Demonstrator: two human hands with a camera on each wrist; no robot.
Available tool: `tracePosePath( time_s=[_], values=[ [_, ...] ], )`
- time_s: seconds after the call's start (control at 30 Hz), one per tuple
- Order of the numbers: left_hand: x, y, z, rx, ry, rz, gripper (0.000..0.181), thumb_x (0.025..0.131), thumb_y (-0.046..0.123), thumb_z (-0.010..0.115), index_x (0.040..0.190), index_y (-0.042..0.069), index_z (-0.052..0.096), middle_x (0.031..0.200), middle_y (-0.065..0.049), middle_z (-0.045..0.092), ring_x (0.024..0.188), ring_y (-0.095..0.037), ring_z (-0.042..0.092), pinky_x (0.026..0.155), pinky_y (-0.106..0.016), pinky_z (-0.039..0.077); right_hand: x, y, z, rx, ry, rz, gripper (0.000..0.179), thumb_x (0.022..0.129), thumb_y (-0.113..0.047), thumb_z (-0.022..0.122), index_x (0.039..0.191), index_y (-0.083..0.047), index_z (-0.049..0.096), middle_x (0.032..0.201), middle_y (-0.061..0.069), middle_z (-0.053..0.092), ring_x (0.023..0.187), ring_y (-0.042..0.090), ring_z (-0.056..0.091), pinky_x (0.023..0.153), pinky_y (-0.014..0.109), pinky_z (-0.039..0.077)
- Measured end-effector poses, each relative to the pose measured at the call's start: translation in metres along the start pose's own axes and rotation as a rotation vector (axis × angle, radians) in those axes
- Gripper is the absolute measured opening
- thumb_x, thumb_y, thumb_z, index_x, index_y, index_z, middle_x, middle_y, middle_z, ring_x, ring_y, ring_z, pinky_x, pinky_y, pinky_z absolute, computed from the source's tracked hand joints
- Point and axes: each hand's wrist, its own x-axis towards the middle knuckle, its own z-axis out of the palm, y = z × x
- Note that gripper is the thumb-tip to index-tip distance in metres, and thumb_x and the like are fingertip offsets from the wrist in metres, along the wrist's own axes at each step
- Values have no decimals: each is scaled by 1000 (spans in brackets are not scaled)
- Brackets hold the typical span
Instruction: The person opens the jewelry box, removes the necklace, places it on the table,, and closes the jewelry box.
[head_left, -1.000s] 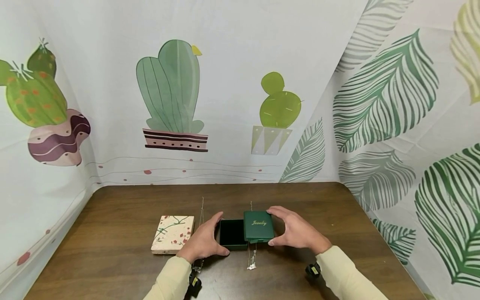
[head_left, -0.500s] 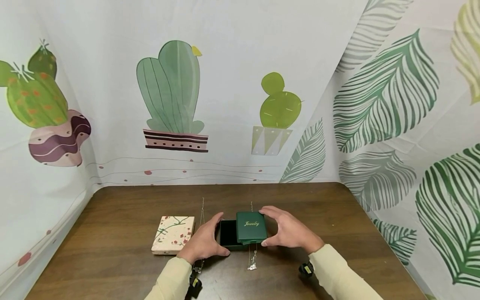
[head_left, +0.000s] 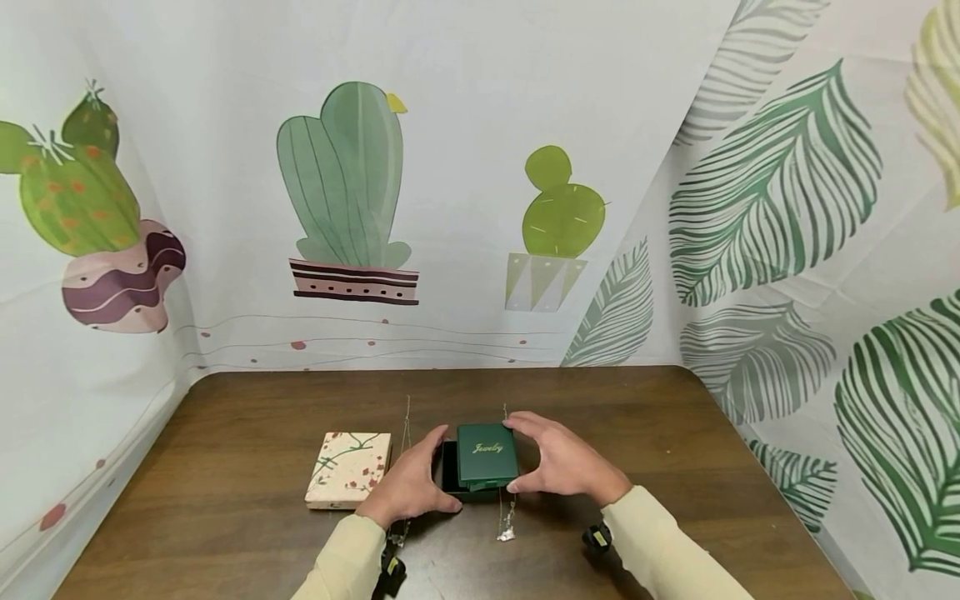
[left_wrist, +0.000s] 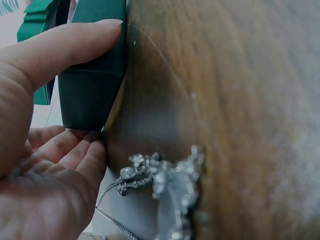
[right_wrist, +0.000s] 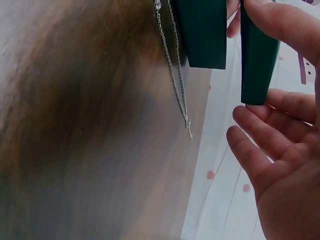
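On the table stands the green base of a jewelry box point(head_left: 450, 471), its dark inside partly showing. My left hand point(head_left: 407, 485) holds it by the left side, thumb at the near wall in the left wrist view. My right hand point(head_left: 573, 460) grips the green lid point(head_left: 487, 467), marked "Jewelry", between thumb and fingers. The lid hovers over most of the base, offset to the right; a gap separates the two in the right wrist view. A silver necklace point(head_left: 507, 534) lies beside and partly behind the box. Another necklace point(left_wrist: 172, 195) lies under my left wrist, partly hidden.
A cream box with a floral branch print point(head_left: 348, 468) sits left of my left hand. The brown wooden table point(head_left: 247, 450) ends at a printed cloth backdrop point(head_left: 465, 167) with cacti and leaves.
My right hand has carried the lid leftward, from beside the base's right part to over most of it. The left hand and the base have stayed in place.
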Motion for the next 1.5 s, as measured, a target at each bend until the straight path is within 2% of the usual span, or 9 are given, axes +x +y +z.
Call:
tracePosePath(
  time_s=[0.17, 0.53, 0.77, 1.17, 1.5],
  values=[
    [0, 1, -1, 7, 10, 24, 121, 60, 17, 99, 160, 0, 32, 146, -18, 59, 126, -35, 60, 104, -57, 50, 4, -4, 3, -6, -4, -4, 90, 73, -41, 93, 146, -4, 57, 151, 18, 57, 135, 32, 60, 111, 52, 51],
    [2, -2, 0, -6, 0, 51, 119, 62, 15, 99, 160, 3, 32, 136, -18, 62, 114, -31, 61, 95, -53, 51, 12, -11, 11, 0, -53, 13, 87, 74, -43, 92, 145, -5, 58, 153, 17, 55, 140, 33, 55, 112, 50, 50],
    [0, 0, 0, 10, 5, 24, 125, 61, 17, 100, 162, 2, 27, 137, -21, 61, 116, -34, 62, 97, -56, 51, 13, -15, 13, -10, -62, 33, 85, 74, -42, 92, 144, -7, 59, 152, 11, 56, 135, 28, 59, 109, 47, 53],
    [0, 1, 1, 21, 11, 1, 129, 61, 18, 101, 164, 5, 23, 136, -24, 61, 114, -35, 63, 96, -57, 52, 17, -19, 16, -39, -71, 17, 78, 75, -41, 91, 141, -10, 63, 145, 3, 57, 124, 20, 62, 104, 40, 55],
    [-1, 0, 2, 14, 12, 22, 127, 63, 16, 100, 164, 6, 24, 141, -23, 58, 119, -36, 62, 98, -58, 51, 19, -20, 18, -27, -99, 9, 76, 77, -40, 91, 142, -11, 63, 142, 1, 56, 121, 17, 61, 102, 38, 56]
  ],
)
